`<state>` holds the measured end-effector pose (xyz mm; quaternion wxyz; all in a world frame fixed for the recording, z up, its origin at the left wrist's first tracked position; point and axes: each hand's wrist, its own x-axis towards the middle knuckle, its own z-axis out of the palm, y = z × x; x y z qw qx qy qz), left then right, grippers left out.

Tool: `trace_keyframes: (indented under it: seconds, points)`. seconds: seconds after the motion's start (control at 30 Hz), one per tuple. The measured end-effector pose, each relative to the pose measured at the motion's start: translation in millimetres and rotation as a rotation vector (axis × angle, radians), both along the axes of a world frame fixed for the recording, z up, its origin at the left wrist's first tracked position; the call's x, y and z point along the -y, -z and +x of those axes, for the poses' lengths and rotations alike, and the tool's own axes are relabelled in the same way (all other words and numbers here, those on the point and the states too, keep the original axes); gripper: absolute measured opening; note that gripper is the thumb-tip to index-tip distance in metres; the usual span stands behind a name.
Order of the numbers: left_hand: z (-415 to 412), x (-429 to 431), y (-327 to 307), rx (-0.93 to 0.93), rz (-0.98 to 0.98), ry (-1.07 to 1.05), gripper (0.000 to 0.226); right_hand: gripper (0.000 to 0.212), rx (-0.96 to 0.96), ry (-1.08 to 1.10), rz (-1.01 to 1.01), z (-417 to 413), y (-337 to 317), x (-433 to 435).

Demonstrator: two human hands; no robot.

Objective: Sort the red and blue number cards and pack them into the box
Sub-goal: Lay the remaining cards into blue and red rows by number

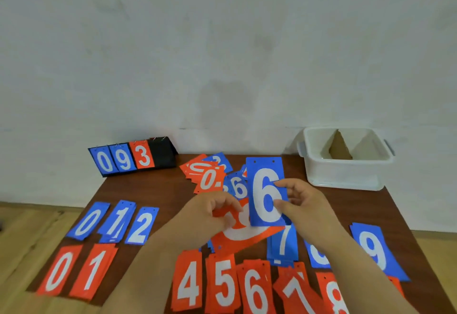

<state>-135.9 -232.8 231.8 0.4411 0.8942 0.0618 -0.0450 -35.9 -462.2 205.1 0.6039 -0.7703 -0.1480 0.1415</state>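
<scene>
Over the middle of the table (153,190) we've got the blue 6 card (265,190) up and facing us, pinched at its right edge between thumb and fingers of the right hand (304,202). Just left of it, the left hand (210,214) curls its fingers onto a red card (244,235) lying tilted beneath the blue one; we can't read its digit. Behind both hands sits a mixed heap (210,175) of red and blue cards, overlapping every which way. Now the laid-out rows: blue 0 (87,221), blue 1 (117,222) and blue 2 (142,225) at the left, red 0 (59,270) and red 1 (94,270) in front of them. Along the near edge run red 4 (189,281), red 5 (225,284), red 6 (254,291), red 7 (296,289) and red 8 (333,294), with blue 7 (283,242), blue 8 (317,256) and blue 9 (373,249) behind. At the far right corner stands the white box (346,175), a cardboard divider (340,149) inside. Far left, a flip scoreboard (133,157) shows 0, 9, 3.
</scene>
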Motion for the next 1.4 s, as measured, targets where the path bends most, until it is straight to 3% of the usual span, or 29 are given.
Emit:
trace_keyframes:
  seconds: [0.1, 0.17, 0.3, 0.4, 0.63, 0.73, 0.83, 0.9, 0.97, 1.17, 1.4]
  points:
    - [-5, -3, -15, 0.013, 0.021, 0.015, 0.027, 0.033, -0.098, -0.106, 0.095, -10, -4, -4]
    - [-6, -5, -20, 0.113, -0.025, -0.124, 0.028, 0.032, -0.074, -0.051, 0.119, -14, -5, -11]
    - [-15, -5, -13, 0.367, -0.469, -0.588, 0.037, 0.029, -0.031, 0.202, 0.236, -19, -6, -35]
    - [-30, 3, -1, 0.364, -0.689, -0.599, 0.039, 0.026, -0.021, 0.282, 0.333, -29, -5, -64]
    - [-52, -22, 6, 0.533, -0.616, -0.699, 0.055, 0.032, -0.009, 0.296, 0.248, -55, 6, -124]
    - [-56, -39, 11, 0.466, -0.542, -0.644, 0.035, 0.027, 0.013, 0.279, 0.202, -64, 3, -142]
    - [-57, -55, 13, 0.426, -0.631, -0.733, 0.017, 0.023, 0.029, 0.18, 0.132, -75, -2, -157]
    - [-56, -70, 11, 0.44, -0.651, -0.803, 0.015, 0.023, 0.039, 0.125, 0.095, -80, -3, -164]
    - [-55, -88, 10, 0.434, -0.546, -0.829, 0.023, 0.024, 0.058, 0.113, 0.066, -81, -4, -167]
    - [-56, -143, 19, 0.126, -0.23, -0.57, 0.033, 0.026, 0.095, 0.116, -0.086, -65, 2, -164]
    - [-54, -146, 54, -0.004, -0.308, -0.504, 0.031, 0.03, 0.108, 0.165, -0.259, -61, 21, -146]
